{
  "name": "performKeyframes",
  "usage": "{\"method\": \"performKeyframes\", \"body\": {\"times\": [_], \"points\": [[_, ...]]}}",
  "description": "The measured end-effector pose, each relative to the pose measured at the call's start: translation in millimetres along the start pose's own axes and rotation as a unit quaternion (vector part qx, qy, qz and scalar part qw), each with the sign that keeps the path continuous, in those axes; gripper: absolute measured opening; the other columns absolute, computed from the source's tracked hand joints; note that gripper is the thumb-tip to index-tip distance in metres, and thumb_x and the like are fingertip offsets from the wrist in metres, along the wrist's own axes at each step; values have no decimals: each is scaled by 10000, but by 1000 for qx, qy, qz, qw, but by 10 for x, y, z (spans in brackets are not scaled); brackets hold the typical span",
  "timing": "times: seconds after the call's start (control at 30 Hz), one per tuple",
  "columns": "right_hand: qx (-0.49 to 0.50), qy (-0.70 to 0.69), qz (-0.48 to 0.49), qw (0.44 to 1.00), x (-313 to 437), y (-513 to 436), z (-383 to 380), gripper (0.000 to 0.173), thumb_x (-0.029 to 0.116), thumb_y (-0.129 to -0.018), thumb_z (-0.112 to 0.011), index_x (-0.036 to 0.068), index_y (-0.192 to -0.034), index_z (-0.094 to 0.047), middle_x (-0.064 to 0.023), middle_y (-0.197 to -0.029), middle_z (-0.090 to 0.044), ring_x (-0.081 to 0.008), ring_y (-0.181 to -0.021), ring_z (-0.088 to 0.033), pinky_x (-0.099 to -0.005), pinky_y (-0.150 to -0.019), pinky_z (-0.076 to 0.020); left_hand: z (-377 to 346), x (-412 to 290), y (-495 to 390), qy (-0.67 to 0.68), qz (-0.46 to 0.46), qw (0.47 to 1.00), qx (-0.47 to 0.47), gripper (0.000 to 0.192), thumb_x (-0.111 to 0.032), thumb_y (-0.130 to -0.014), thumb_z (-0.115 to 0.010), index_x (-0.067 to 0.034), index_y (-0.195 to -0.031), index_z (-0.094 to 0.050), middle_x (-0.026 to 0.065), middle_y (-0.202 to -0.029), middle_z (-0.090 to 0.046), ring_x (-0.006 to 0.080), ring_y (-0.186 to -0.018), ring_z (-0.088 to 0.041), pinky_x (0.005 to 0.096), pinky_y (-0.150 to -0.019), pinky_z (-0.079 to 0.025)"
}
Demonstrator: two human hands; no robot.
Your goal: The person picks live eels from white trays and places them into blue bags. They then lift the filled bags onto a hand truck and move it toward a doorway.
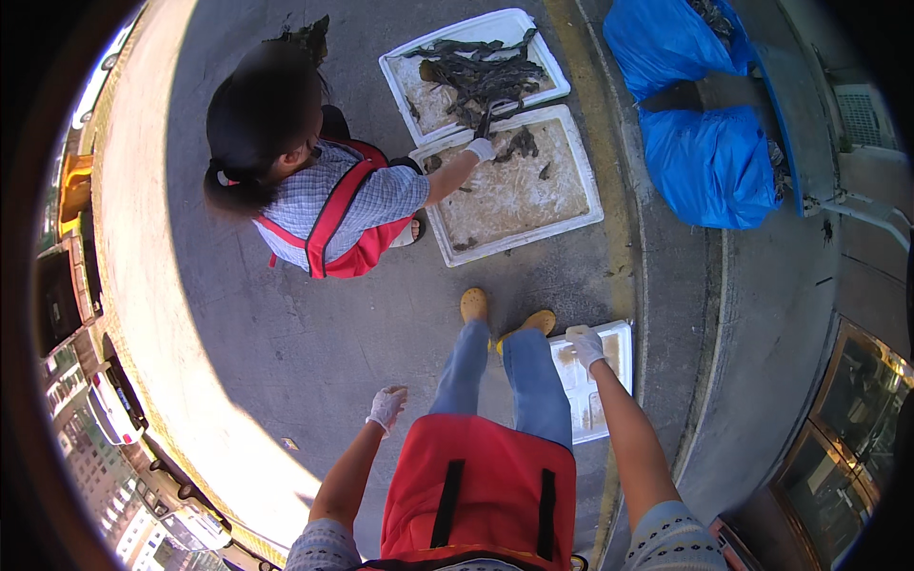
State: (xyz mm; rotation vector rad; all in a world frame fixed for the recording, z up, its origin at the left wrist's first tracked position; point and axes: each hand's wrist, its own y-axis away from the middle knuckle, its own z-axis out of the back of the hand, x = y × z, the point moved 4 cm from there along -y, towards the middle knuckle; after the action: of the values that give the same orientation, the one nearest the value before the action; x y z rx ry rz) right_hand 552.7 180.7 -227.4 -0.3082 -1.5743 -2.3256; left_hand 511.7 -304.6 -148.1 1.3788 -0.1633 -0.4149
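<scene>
My left hand [388, 408], in a thin whitish glove, hangs over the pavement beside my leg. Its fingers are loosely bent and nothing shows in them. My right hand [585, 344], gloved alike, appears above a white foam tray or lid [580, 426] with moulded recesses; contact with it and the fingers' spread are unclear. Ahead of my yellow shoes lies a shallow white foam tray [514, 193], its stained floor holding a few dark scraps. Another foam tray [428, 121] adjoins it, with a heap of dark, wet-looking strips, perhaps seaweed [485, 75].
A co-worker [343, 193] crouches at the front left, a gloved hand [482, 148] at the dark strips. Two blue plastic bags [707, 164] stand right of the trays. A raised kerb [643, 285] runs along the right. Parked vehicles [114, 407] line the far left.
</scene>
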Motion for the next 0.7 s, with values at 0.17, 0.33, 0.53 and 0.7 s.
{"method": "performKeyframes", "body": {"times": [0.17,0.33,0.53,0.7], "points": [[-82,-234,-152,957,-1657,1232,449,169,180,-771,-608,37,-857,-583,-95,-670,-618,-214,-547,-622,-311,-457,-480,449,-270,368,-17,-30,999,6,303,-213,-808,-566,-56,-1065,-596,12,-881,-599,119,-802,-551,272,-678,-437],[-200,-288,-230,908,-2917,2314,238,105,95,-763,-599,51,-858,-608,-74,-585,-565,-145,-453,-522,-300,-360,-376,674,-524,581,-24,-99,994,25,330,-230,-825,-556,-41,-1094,-576,40,-922,-596,144,-848,-562,279,-710,-442],[-70,-240,-287,925,-3156,3029,-149,394,92,-812,-589,32,-1173,-442,-125,-966,-599,-296,-788,-620,-427,-685,-520,984,-65,818,-6,-90,996,20,329,-243,-831,-561,-52,-1098,-566,52,-934,-590,149,-853,-559,288,-730,-454],[-38,-229,-175,957,-2581,2978,109,252,146,-788,-597,55,-1018,-548,-105,-840,-608,-250,-708,-628,-404,-599,-513,1619,1065,1006,97,-71,993,-16,278,-244,-823,-580,-80,-1048,-580,31,-895,-582,165,-806,-552,345,-705,-452]]}}
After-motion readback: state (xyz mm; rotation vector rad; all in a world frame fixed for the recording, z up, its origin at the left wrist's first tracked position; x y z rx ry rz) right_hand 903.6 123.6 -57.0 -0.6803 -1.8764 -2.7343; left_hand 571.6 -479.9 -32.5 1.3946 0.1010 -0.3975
